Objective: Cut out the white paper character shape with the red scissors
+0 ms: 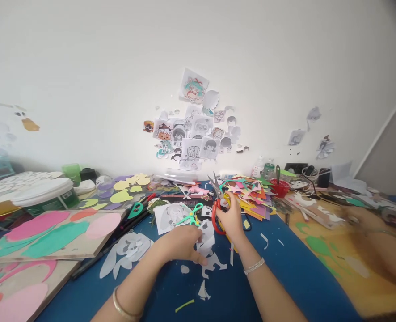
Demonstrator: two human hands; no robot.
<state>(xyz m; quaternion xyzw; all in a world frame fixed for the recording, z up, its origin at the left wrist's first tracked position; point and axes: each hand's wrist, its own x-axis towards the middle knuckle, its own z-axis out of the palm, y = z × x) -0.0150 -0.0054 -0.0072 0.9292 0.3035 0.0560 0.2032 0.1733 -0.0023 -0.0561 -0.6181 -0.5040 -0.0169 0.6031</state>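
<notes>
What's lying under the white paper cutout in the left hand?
Under the white paper cutout held by the left hand, the blue mat shows, strewn with white paper scraps. Anything directly beneath the hand is hidden.

left hand (181,245) curled; right hand (230,219) gripping

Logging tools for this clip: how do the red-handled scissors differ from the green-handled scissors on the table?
The red-handled scissors are gripped in the right hand, blades open and pointing up and away; the green-handled scissors lie flat on the papers, with no fingers in their loops. The red pair looks larger, with long bare metal blades; the green pair looks smaller. The left hand holds the white paper cutout near both. Both have plastic loop handles.
</notes>
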